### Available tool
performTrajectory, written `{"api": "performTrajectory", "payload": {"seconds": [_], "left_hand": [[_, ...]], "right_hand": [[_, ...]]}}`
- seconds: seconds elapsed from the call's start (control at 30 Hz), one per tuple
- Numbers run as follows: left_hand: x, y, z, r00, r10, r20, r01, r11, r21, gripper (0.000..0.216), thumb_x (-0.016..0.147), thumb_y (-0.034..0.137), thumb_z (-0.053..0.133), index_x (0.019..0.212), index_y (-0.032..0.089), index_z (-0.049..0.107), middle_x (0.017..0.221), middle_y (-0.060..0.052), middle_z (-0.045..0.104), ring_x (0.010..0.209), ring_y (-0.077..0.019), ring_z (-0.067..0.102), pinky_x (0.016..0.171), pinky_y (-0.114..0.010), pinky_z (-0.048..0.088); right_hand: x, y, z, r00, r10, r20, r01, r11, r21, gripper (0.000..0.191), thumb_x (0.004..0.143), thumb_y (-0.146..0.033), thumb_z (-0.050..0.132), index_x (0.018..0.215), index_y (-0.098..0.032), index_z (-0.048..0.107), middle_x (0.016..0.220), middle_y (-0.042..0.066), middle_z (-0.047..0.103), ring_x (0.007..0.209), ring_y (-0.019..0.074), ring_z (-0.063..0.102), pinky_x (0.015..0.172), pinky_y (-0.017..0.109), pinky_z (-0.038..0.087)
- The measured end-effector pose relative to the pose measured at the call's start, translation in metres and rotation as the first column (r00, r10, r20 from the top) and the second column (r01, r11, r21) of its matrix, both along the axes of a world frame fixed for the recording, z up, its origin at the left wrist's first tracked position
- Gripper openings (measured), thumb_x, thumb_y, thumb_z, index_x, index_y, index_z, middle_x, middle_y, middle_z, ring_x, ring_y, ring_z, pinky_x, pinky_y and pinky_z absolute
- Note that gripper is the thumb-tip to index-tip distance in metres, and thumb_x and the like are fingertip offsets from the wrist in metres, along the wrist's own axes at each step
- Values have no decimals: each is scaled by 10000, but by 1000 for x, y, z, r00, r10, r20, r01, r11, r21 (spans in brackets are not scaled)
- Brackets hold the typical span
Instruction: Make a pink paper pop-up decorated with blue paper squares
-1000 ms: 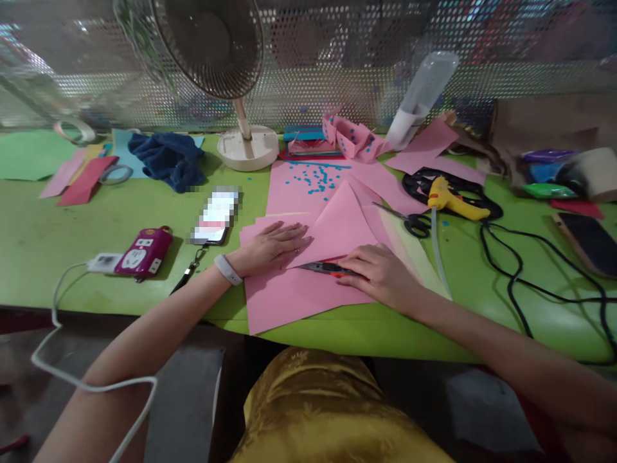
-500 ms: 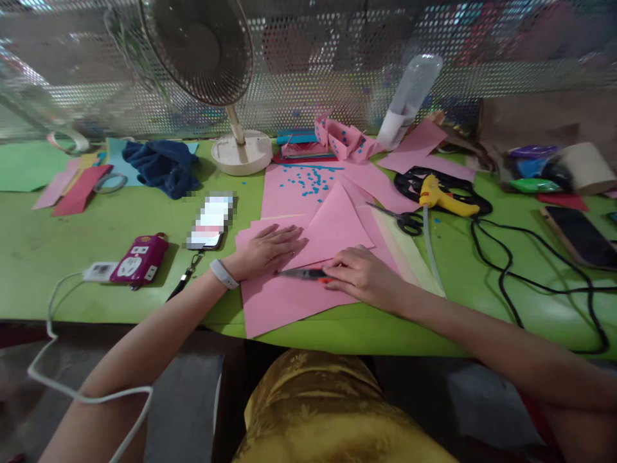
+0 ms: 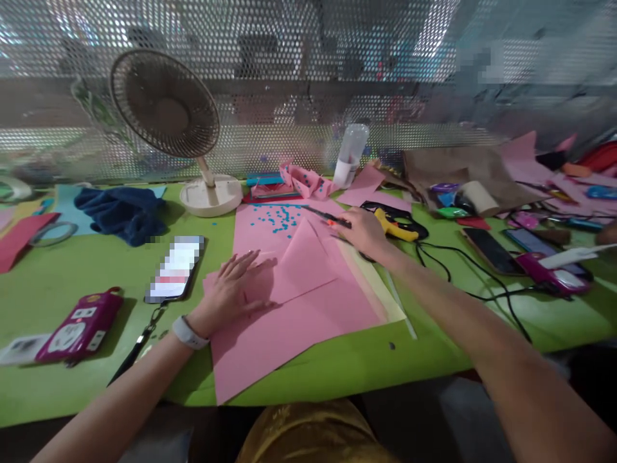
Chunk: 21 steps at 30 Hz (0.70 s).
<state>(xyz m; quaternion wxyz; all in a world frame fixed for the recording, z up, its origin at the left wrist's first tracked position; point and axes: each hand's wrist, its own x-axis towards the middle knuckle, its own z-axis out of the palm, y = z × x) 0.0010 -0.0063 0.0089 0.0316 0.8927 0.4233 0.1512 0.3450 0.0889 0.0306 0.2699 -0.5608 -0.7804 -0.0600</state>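
My left hand (image 3: 237, 292) lies flat with fingers spread on a pink paper sheet (image 3: 250, 357), its fingertips near a folded flap. That flap (image 3: 308, 260) rises to a triangular point at the middle of the stack. In my right hand (image 3: 364, 231) is a slim dark pointed tool (image 3: 321, 214) with an orange-red part; my fingers cover its rear, and its exact kind is unclear. The tool points left above the far part of the papers. Partly behind my right hand and wrist are black-handled scissors (image 3: 367, 257). Small blue paper bits (image 3: 284, 218) are scattered beyond the flap.
A yellow glue gun (image 3: 398, 226) rests on black material right of my right hand, its black cable (image 3: 448, 270) trailing rightward. A phone (image 3: 176, 267) and a magenta device (image 3: 81, 328) lie left. Behind stand a fan (image 3: 212, 196) and a clear bottle (image 3: 354, 151).
My right hand has lifted from the near edge of the fold and moved away from me with the tool. My left hand stays on the paper, fingers wider apart. The view has tilted up and rightward.
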Motion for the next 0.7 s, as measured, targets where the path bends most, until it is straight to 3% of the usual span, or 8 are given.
{"api": "performTrajectory", "payload": {"seconds": [0.17, 0.3, 0.37, 0.4, 0.47, 0.53, 0.63, 0.7], "left_hand": [[0, 3, -4, 990, 89, 109, -85, 996, -33, 766, 693, 746, 619, 1237, 217, 514, 1351, -142, 517, 1258, -334, 478, 1098, -557, 334], [-4, 7, -11, 976, 152, 156, -134, 984, -120, 812, 656, 728, 669, 1237, 189, 490, 1354, -160, 492, 1246, -342, 473, 1044, -528, 392], [-6, 8, -14, 972, 169, 161, -144, 978, -154, 813, 634, 710, 699, 1223, 187, 500, 1375, -161, 479, 1261, -348, 463, 1044, -518, 393], [-6, 9, -15, 971, 172, 168, -145, 976, -164, 809, 626, 694, 716, 1220, 188, 503, 1385, -161, 475, 1270, -350, 460, 1046, -518, 391], [-7, 10, -14, 962, 180, 206, -146, 975, -170, 764, 657, 639, 730, 1232, 194, 496, 1402, -157, 473, 1286, -341, 457, 1055, -519, 385], [-6, 10, -10, 948, 168, 269, -123, 977, -176, 586, 765, 548, 683, 1208, 207, 508, 1374, -132, 520, 1284, -299, 479, 1062, -499, 390], [-3, 7, -1, 912, 130, 389, -41, 973, -228, 228, 887, 426, 579, 973, 217, 556, 1269, -76, 621, 1248, -229, 532, 1053, -443, 423], [-2, 4, 3, 875, 141, 463, -24, 968, -249, 214, 889, 417, 579, 861, 211, 529, 1223, -71, 650, 1217, -227, 561, 1033, -434, 446]], "right_hand": [[0, 43, -6, 994, -104, 36, 105, 994, -17, 243, 860, -351, 628, 974, -147, 698, 978, 150, 660, 909, 268, 600, 772, 412, 468], [-31, 28, -11, 993, 111, 37, -105, 985, -134, 307, 795, -462, 687, 937, -189, 682, 968, 76, 666, 887, 203, 602, 775, 324, 466], [-50, 9, -11, 919, 391, -54, -383, 850, -362, 433, 729, -553, 714, 965, -195, 653, 968, 54, 671, 831, 180, 606, 714, 286, 457], [-58, -1, -10, 892, 448, -68, -433, 799, -417, 504, 663, -584, 749, 965, -195, 640, 986, 56, 672, 842, 192, 604, 704, 286, 445], [-69, -18, -5, 872, 487, -51, -445, 744, -499, 544, 599, -568, 790, 956, -191, 629, 983, 63, 674, 845, 211, 596, 679, 284, 413], [-73, -26, 2, 865, 497, -63, -437, 687, -580, 388, 670, -479, 763, 892, -188, 635, 914, 49, 676, 783, 188, 584, 639, 268, 378], [-69, -23, 9, 827, 527, -195, -510, 559, -654, 187, 779, -353, 670, 759, -173, 624, 805, 22, 651, 701, 139, 553, 613, 245, 362], [-62, -14, 12, 819, 502, -276, -544, 532, -649, 217, 789, -368, 657, 725, -165, 611, 751, 7, 625, 670, 125, 531, 603, 241, 366]]}}
